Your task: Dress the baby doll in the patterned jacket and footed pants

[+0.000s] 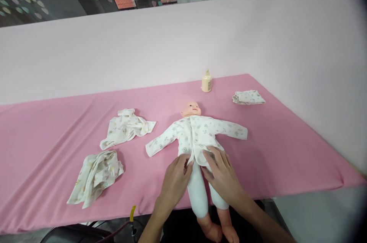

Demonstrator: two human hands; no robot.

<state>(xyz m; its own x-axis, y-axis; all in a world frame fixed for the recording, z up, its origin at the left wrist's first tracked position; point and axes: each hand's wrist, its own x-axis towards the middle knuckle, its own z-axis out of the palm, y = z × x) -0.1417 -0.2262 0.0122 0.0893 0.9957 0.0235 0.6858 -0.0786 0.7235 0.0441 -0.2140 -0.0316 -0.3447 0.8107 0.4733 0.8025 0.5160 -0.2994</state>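
Infant-care training room, pink-covered table (272, 136), practice doll (197, 136), baby clothes (126, 130)

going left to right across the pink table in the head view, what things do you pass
crumpled cloth near the front edge → crumpled baby garment behind it → left hand → doll in a printed top → right hand → folded cloth
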